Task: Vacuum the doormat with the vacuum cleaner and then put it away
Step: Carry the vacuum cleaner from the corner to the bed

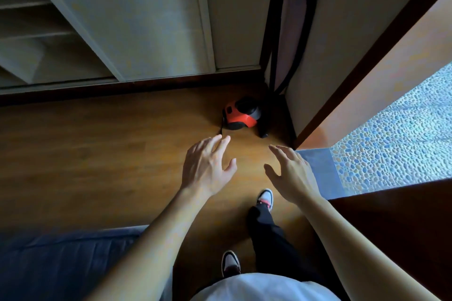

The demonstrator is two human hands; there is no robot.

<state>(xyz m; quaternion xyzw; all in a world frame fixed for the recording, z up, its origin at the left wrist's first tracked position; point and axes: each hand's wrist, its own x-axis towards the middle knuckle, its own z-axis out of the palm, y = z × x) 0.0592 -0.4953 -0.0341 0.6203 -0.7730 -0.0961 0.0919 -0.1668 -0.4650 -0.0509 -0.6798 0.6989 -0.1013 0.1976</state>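
A small red and black vacuum cleaner (241,113) sits on the wooden floor in the corner by the door frame. Its black hose (285,32) loops upward against the wall, and a black nozzle part (263,129) rests on the floor to the right of the body. My left hand (208,166) and my right hand (291,173) are both stretched forward with straight, spread fingers, holding nothing, a short way in front of the vacuum. A grey mat (318,171) lies at the doorway under my right hand.
A pale sliding cupboard door (137,19) stands ahead, with open shelves (31,32) to its left. A pebble-patterned floor (403,134) shows through the doorway on the right. A dark blue cushion or sofa edge (61,259) fills the lower left. My feet stand on the wooden floor (97,154).
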